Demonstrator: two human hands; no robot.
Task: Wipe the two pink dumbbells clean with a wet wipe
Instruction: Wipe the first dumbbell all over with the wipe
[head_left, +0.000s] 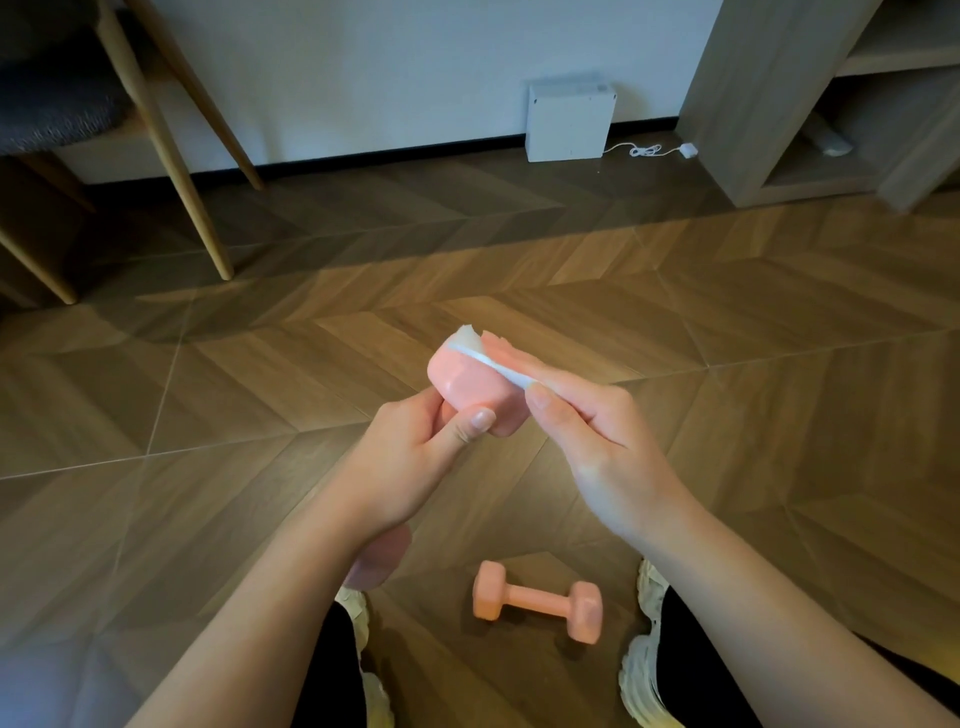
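left hand: left hand (415, 457) has fingers and thumb curled round the handle of the held dumbbell (467, 387), right under its top head, so it's definitely gripping that one

held dumbbell: up in the air in front of the person and tilted, one head aimed away toward the wall, the other peeking out below the left wrist

right hand: right hand (597, 431) pinches the wet wipe (485, 358) between thumb and fingers and presses it onto the far face of the top head

wet wipe: white and bunched up, draped over the edge of that head, a bit poking out past the fingertips

second dumbbell: second dumbbell (537, 605) lies on its side on the wood floor (727, 322), between the person's shoes (644, 675), with nobody touching it

stage (my guess): first head is getting its wipe, and the one on the floor looks like it's waiting its turn

what could go wrong: a damp coating gets slick, and only one hand is holding by the handle. If it slips, it falls toward the shoes or the other dumbbell. The handle under the left fingers will likely get skipped without a regrip, and a bunched wipe can miss patches

background: white box (569, 122) by the wall, well away from the hands
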